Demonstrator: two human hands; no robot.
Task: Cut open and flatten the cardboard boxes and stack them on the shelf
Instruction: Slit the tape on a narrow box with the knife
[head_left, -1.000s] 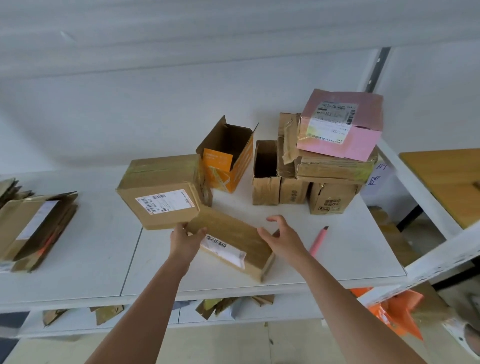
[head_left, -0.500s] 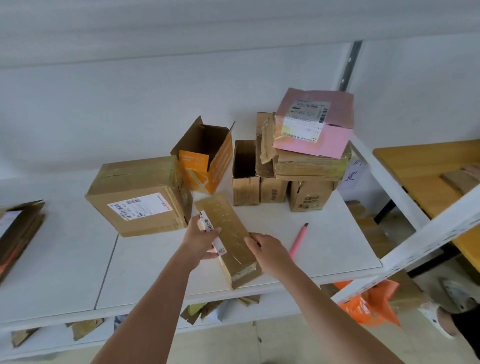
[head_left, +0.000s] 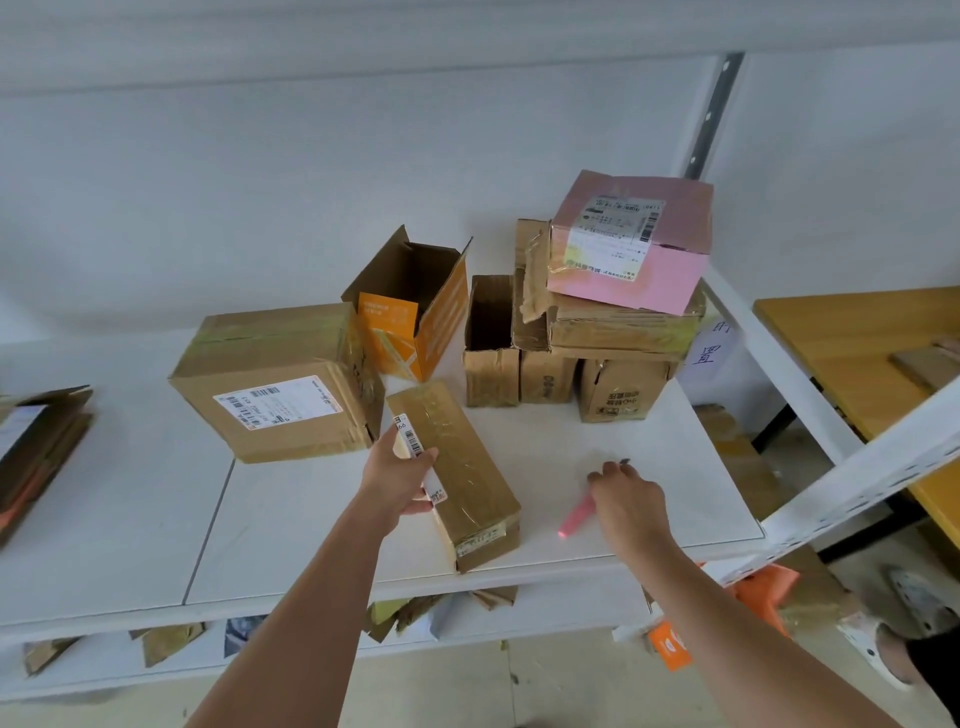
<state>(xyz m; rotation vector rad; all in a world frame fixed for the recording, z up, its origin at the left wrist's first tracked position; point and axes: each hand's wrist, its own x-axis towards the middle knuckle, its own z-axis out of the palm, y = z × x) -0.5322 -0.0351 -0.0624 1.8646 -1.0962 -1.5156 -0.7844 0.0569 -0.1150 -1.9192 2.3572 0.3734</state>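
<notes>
Cardboard box (head_left: 457, 467), long and still taped, lay at the shelf's (head_left: 649, 457) front edge, gripped at its side by the left hand (head_left: 397, 480). Right of it, the right hand (head_left: 626, 496) hovered loosely spread over a pink cutter (head_left: 574, 517), holding nothing. Behind the box, sealed cartons (head_left: 597, 332) waited; far left lay a flattened stack (head_left: 36, 447).

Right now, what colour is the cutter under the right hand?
Pink. The cutter lies on the shelf beneath the right hand; head view.

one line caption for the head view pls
Left hand holds a taped box while right hand reaches the pink cutter.
</notes>
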